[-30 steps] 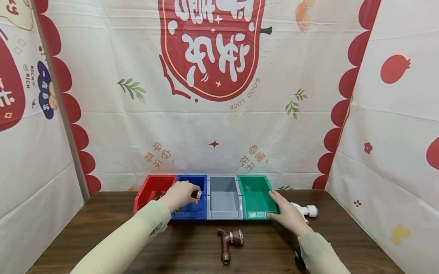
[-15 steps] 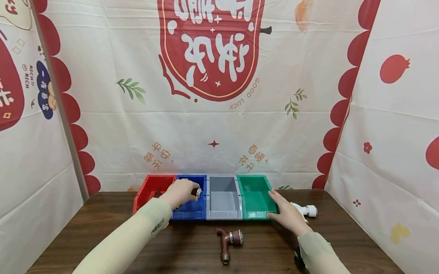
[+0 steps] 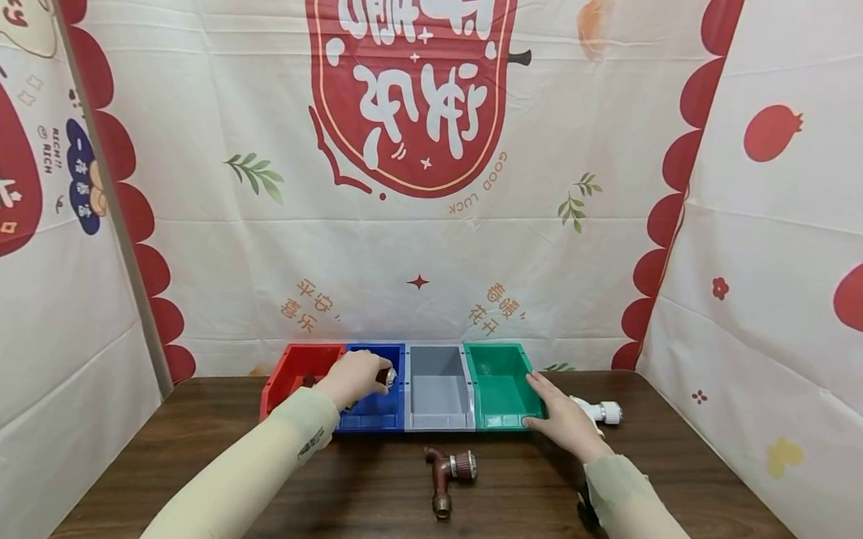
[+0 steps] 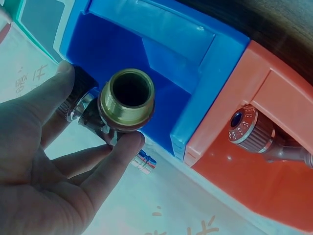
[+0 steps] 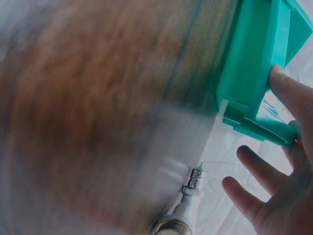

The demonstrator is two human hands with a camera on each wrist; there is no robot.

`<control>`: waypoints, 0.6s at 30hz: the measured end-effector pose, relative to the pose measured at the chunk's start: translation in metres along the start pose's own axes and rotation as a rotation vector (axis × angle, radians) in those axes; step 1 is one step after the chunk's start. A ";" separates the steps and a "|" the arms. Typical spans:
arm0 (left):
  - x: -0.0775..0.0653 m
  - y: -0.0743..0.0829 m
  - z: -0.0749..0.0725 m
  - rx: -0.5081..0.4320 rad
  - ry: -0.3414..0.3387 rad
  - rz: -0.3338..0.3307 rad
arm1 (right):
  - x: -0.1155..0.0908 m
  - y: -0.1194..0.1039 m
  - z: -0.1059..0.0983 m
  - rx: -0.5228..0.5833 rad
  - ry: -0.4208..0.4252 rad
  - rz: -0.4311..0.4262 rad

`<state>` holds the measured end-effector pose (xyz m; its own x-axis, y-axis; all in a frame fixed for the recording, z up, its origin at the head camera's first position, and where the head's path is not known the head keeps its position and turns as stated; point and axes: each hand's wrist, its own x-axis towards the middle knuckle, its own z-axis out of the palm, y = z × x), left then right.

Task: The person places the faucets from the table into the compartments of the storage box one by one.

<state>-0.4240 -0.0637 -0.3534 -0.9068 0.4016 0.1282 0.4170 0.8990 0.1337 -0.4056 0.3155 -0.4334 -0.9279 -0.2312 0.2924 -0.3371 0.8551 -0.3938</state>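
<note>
My left hand (image 3: 348, 379) is over the blue bin (image 3: 371, 419), holding a dark brown tap (image 4: 124, 122) between thumb and fingers. In the left wrist view the tap's brass threaded end faces the camera, its ribbed knob lies by my thumb, and a chrome nozzle pokes out beyond the fingers. My right hand (image 3: 570, 419) touches the right wall of the green bin (image 3: 502, 387) with its fingers spread. From the right wrist view, one digit lies on the bin's rim while two others (image 5: 261, 169) stand apart from it.
A red bin (image 3: 276, 387) with another brown tap (image 4: 252, 132) inside adjoins the blue one. The grey bin (image 3: 436, 384) stands between blue and green. A reddish-brown tap (image 3: 442, 482) lies on the wooden table (image 3: 521, 510); a white tap (image 3: 605, 412) lies beyond my right hand.
Both hands keep nearly the same places, the left with the tap in its grip. The head view has shifted very slightly.
</note>
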 end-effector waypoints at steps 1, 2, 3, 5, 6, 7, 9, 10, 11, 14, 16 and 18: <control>0.000 0.000 0.000 0.005 -0.003 0.000 | 0.000 0.000 0.000 0.001 0.000 -0.001; 0.001 -0.001 0.000 0.009 -0.005 -0.001 | 0.000 -0.001 0.000 0.002 0.000 -0.003; 0.001 -0.001 0.001 0.011 -0.006 -0.003 | 0.000 -0.001 0.000 0.002 -0.001 -0.003; 0.002 -0.001 0.001 0.011 -0.005 -0.002 | 0.000 -0.001 0.000 -0.001 0.000 -0.002; 0.002 -0.001 0.001 0.010 -0.004 -0.003 | 0.000 -0.001 0.000 -0.001 0.000 -0.001; 0.002 -0.001 0.001 0.005 -0.003 -0.002 | 0.000 0.000 0.000 -0.001 0.000 -0.001; 0.001 0.001 0.000 -0.004 0.001 -0.001 | 0.001 0.000 0.000 -0.004 0.002 -0.003; 0.001 0.001 0.000 -0.009 0.002 -0.001 | 0.001 0.000 0.000 -0.004 0.003 -0.003; 0.001 0.002 0.000 -0.012 0.001 -0.002 | 0.001 0.000 0.000 -0.005 0.004 -0.006; 0.000 0.004 0.000 -0.020 0.001 -0.006 | 0.001 0.001 0.000 -0.008 0.007 -0.008; 0.001 0.004 0.000 -0.021 -0.003 -0.012 | 0.001 0.001 0.000 -0.006 0.007 -0.008; 0.001 0.005 -0.001 -0.024 -0.003 -0.015 | 0.000 0.000 0.000 -0.004 0.008 -0.007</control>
<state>-0.4228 -0.0592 -0.3519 -0.9131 0.3889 0.1227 0.4049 0.9004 0.1589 -0.4059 0.3157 -0.4332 -0.9243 -0.2336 0.3017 -0.3429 0.8555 -0.3880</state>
